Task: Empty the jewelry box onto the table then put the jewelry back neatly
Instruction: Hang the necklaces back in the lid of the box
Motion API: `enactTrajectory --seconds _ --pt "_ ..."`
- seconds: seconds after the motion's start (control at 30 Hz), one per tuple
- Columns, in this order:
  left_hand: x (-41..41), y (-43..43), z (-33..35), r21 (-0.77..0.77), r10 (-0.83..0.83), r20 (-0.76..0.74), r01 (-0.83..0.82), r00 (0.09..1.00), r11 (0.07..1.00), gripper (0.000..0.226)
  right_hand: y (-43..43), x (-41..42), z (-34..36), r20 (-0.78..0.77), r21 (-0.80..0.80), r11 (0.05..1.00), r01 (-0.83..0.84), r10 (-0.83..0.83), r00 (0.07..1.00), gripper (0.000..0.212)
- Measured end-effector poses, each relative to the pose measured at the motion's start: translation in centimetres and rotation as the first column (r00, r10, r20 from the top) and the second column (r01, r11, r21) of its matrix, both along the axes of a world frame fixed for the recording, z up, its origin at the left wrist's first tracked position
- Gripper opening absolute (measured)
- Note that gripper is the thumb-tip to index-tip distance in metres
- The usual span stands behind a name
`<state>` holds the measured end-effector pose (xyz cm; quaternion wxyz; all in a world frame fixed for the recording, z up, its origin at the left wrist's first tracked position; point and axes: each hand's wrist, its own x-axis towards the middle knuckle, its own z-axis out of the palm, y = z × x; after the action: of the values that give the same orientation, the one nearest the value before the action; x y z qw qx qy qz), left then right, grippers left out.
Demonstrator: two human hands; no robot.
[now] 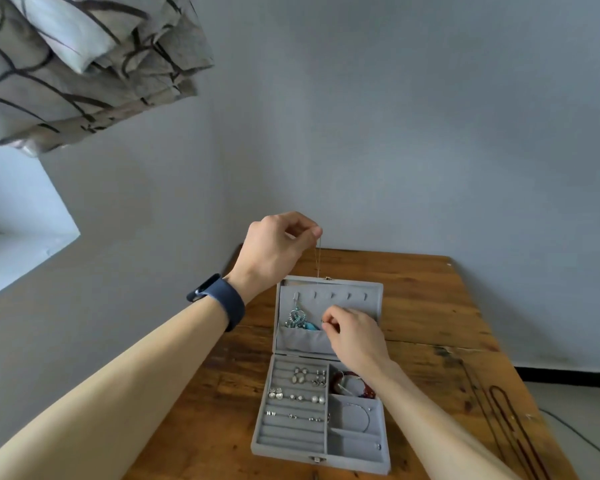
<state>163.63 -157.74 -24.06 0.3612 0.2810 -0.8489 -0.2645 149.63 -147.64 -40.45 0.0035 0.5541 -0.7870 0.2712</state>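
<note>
An open grey velvet jewelry box (pixel 293 446) lies on the wooden table (pixel 426 306), its lid standing up at the back. My left hand (pixel 274 247) is raised above the lid and pinches the top of a thin chain necklace (pixel 318 258) that hangs straight down. In front of the lid's inside, my right hand (pixel 352 336) pinches the chain's lower end near the lid pocket. A teal pendant piece (pixel 297 318) hangs from a lid hook. Earrings (pixel 300 375) sit in the ring rolls, a red bracelet (pixel 338 381) and a silver bangle (pixel 357 414) lie in the right compartments.
A grey wall stands right behind the table. A dark thin cord (pixel 503 417) lies on the table's right part. Patterned curtain fabric (pixel 77 71) hangs at the upper left above a window sill. The table's right edge drops to a light floor.
</note>
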Motion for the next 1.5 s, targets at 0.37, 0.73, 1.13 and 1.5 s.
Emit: enactTrajectory --seconds 0.37,0.73,1.13,1.5 --pt "-0.1 -1.9 -3.7 -0.036 -0.036 0.285 0.049 0.958 0.998 0.012 -0.1 -0.6 -0.9 0.04 0.109 0.992 -0.068 0.064 0.997 0.025" --pt "-1.3 -1.8 -6.3 -0.036 -0.015 0.505 0.039 0.863 0.999 0.011 -0.9 -0.3 3.2 0.571 -0.182 0.983 0.011 0.096 0.815 0.012" --pt "-0.9 -3.1 -9.6 -0.345 0.171 0.521 0.023 0.836 0.938 0.015 -2.6 -2.0 1.2 -0.141 -0.242 0.967 0.082 -0.118 0.983 0.009" --pt "-1.5 -3.5 -10.1 -0.346 0.212 0.49 -0.035 0.846 0.938 0.026 -3.8 -1.0 0.7 -0.156 -0.303 0.937 0.176 -0.231 0.96 0.016"
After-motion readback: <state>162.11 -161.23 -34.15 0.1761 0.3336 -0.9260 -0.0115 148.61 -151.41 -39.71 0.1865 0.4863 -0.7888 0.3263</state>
